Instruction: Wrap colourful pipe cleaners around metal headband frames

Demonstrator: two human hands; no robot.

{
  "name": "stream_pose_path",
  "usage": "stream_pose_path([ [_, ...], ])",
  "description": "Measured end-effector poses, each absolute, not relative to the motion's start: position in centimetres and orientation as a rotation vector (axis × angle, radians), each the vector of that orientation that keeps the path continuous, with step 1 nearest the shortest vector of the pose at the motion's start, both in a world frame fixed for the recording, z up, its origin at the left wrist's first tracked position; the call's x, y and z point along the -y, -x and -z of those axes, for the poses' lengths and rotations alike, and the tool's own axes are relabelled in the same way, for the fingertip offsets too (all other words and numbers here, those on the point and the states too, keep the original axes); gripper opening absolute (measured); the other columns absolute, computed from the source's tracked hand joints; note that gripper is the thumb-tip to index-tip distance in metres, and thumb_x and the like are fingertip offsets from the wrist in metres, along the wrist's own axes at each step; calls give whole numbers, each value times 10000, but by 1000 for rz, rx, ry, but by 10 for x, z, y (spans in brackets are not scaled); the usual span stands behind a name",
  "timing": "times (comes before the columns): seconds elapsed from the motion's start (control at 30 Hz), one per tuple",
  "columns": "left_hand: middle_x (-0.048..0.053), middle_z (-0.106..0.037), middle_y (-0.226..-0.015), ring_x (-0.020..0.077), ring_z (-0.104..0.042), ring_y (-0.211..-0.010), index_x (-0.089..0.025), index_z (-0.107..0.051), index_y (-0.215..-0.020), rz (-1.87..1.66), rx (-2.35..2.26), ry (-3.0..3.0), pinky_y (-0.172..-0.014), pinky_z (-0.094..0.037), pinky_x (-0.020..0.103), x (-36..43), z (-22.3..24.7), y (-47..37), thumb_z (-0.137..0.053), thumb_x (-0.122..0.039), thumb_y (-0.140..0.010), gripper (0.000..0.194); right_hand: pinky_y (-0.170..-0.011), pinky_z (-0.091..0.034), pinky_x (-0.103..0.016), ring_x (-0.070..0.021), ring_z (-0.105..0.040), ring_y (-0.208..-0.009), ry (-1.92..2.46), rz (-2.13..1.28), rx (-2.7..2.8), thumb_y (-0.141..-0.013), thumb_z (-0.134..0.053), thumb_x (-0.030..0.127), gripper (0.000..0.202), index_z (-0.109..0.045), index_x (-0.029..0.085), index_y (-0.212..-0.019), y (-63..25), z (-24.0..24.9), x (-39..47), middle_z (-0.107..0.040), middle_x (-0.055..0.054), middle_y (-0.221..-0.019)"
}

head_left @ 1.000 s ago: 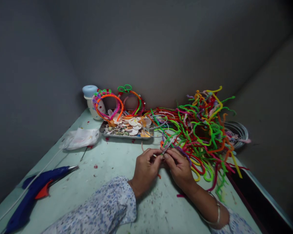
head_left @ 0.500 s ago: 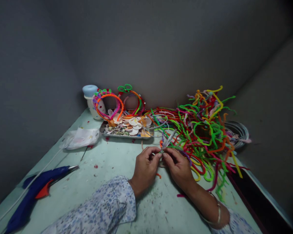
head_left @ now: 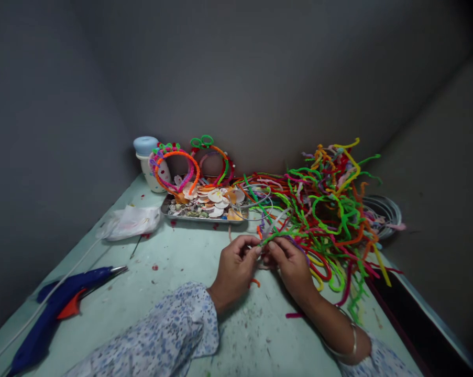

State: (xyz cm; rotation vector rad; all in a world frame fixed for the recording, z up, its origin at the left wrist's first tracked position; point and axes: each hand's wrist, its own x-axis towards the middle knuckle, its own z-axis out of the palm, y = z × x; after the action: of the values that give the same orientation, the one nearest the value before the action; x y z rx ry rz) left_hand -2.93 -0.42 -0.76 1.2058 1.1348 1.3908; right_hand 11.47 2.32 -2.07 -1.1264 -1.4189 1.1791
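My left hand (head_left: 237,266) is closed, thumb and fingers pinching the end of a green pipe cleaner (head_left: 274,237) at the middle of the table. Close beside it on the right, my right hand (head_left: 290,266) has its thumb and fingers closed on the same pipe cleaner. A thin pale strip (head_left: 282,216) rises from between the fingertips towards the back; what it belongs to is partly hidden by my hands. Just behind and to the right lies a large tangle of coloured pipe cleaners (head_left: 330,209).
A metal tray (head_left: 205,220) of shells and small stones stands at the back, with pipe-cleaner-covered headbands (head_left: 178,153) over it. Beside it is a blue-lidded jar (head_left: 146,149). A plastic bag (head_left: 134,222) and a blue glue gun (head_left: 63,298) with a white cord lie to the left.
My right hand has shifted slightly, and a length of green pipe cleaner now shows between the fingers. The pale strip leans more to the right. My left hand has hardly moved.
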Motion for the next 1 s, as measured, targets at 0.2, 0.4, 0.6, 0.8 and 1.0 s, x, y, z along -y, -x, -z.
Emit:
stream_pose_path([
  [0.2,17,-636,-825,118,-580,-703,-158,-606,-998,-1371,-1073,-1158,-661,-476,230,3,16,28,-626,-279,-838,202,-492,-432,-246,-141,-518,-524,1109,-1239,1245,-794,-686,463,284,-658,194,-882,-116,18,-23,-602,11,-597],
  [0.4,26,-639,-816,119,-573,-686,-154,-622,-1009,-1351,-1128,-1110,-623,-466,221,1,18,28,-631,-304,-834,230,-496,-429,-251,-141,-515,-518,1065,-1234,1257,-813,-673,444,233,-654,217,-856,-116,20,-21,-593,20,-586],
  [0.6,16,-644,-787,107,-569,-639,-164,-659,-945,-1344,-1162,-1113,-594,-469,208,1,18,28,-618,-313,-840,187,-485,-427,-254,-143,-520,-512,1051,-1214,1272,-804,-679,447,240,-651,209,-819,-114,17,-19,-592,13,-582],
  [0.8,30,-653,-823,116,-576,-646,-167,-655,-935,-1358,-1173,-1145,-607,-475,221,1,19,28,-588,-303,-854,171,-497,-452,-256,-148,-538,-527,1079,-1189,1276,-776,-694,473,275,-645,204,-809,-112,13,-18,-594,12,-577],
  [1.0,46,-649,-880,157,-583,-786,-166,-653,-903,-1359,-1225,-1302,-710,-467,242,2,14,31,-547,-279,-873,157,-491,-451,-259,-148,-527,-519,1079,-1152,1303,-783,-685,471,269,-644,207,-816,-112,14,-17,-588,18,-565],
])
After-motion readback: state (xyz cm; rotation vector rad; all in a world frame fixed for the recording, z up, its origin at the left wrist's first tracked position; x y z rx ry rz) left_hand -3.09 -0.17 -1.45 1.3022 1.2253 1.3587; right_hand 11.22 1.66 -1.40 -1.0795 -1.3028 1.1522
